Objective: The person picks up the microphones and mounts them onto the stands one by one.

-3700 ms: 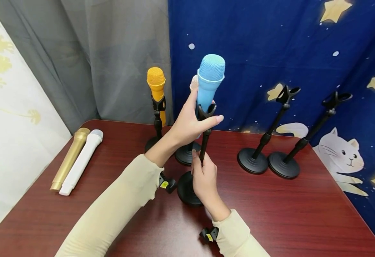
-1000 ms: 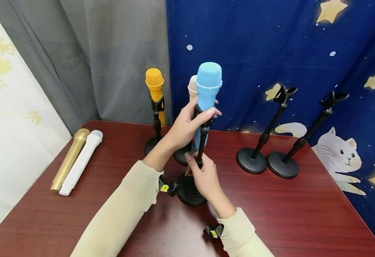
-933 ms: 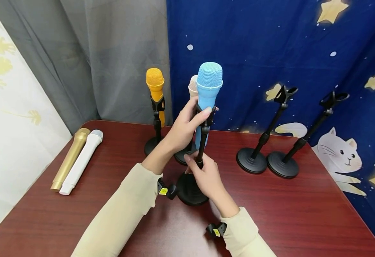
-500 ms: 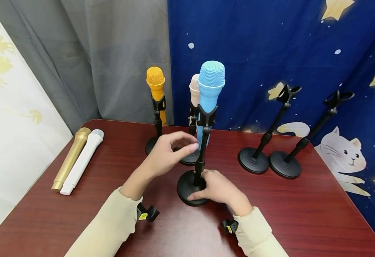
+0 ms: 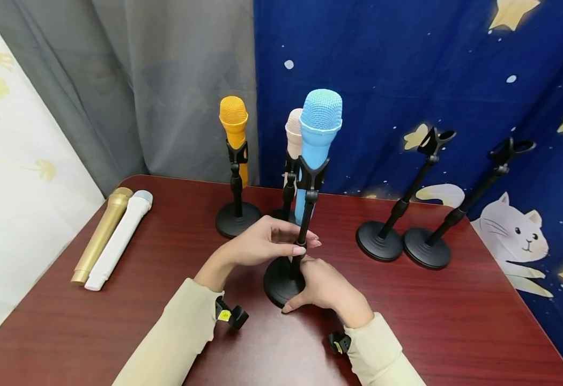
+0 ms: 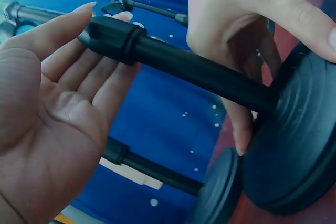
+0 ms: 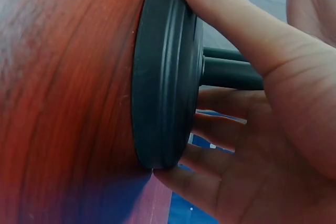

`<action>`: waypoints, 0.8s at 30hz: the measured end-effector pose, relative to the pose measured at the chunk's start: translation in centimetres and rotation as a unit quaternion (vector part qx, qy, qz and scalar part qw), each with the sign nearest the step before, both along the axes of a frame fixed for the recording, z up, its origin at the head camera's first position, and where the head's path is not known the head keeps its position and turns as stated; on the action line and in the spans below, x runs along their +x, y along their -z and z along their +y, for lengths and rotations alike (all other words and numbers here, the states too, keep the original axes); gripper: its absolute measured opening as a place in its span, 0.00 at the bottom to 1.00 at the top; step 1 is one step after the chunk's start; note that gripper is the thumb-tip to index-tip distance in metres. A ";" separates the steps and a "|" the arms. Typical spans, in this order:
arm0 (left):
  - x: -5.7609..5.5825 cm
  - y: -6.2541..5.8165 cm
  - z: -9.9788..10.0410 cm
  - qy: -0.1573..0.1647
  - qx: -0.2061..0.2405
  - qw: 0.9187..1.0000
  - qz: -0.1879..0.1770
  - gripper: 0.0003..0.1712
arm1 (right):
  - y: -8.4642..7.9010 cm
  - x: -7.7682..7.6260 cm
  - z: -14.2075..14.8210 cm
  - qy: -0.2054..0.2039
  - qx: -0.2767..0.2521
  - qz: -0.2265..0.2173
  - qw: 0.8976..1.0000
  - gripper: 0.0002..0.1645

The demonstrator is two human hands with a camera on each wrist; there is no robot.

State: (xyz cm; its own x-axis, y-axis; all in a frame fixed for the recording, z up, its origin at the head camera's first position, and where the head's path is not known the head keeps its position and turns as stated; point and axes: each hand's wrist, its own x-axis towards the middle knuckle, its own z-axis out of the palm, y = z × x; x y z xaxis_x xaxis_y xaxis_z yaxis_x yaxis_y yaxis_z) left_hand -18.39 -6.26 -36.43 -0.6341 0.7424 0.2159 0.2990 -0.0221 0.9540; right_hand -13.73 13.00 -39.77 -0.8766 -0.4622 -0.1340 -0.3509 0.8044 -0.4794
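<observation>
A blue microphone [image 5: 316, 147] stands upright in the clip of a black microphone stand [image 5: 278, 281] at the middle of the table. My left hand [image 5: 250, 245] is around the stand's pole, its thumb on the near side and fingers behind; the left wrist view shows them about the collar [image 6: 113, 38]. With thumb and spread fingers, my right hand [image 5: 332, 287] grips the stand's round base [image 7: 165, 87] from the right. The base sits on the table. Behind the blue microphone, a pale pink microphone [image 5: 293, 134] on another stand is partly hidden.
An orange microphone [image 5: 234, 120] stands in its holder at back left. A gold microphone [image 5: 102, 236] and a white microphone [image 5: 119, 241] lie on the table [image 5: 175, 214] at left. Two bare stands [image 5: 379, 241] are at back right, before the blue curtain [image 5: 383, 64].
Both hands have come down from the blue microphone's clip and upper pole. The right now grips the base; the left, apart from the stand half a second ago, has moved right onto the pole.
</observation>
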 end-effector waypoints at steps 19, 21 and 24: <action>0.6 0.8 0.4 -0.038 -0.017 0.999 0.023 0.13 | 0.0 0.1 0.1 0.000 0.002 0.006 1.000 0.56; 0.7 0.8 0.4 -0.047 -0.020 0.998 0.030 0.13 | 0.0 0.1 0.1 0.000 0.004 0.004 1.000 0.56; 0.8 0.8 0.4 -0.058 -0.023 0.997 0.041 0.13 | 0.0 0.2 0.0 -0.004 0.006 0.007 1.000 0.57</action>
State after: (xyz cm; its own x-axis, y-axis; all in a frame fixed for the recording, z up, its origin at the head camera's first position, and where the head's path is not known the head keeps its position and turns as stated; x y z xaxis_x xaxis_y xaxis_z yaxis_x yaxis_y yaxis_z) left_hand -17.57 -5.86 -37.18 -0.6982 0.6752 0.2380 0.3745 0.0611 0.9252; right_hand -13.56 13.02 -39.80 -0.8746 -0.4678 -0.1273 -0.3641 0.8072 -0.4646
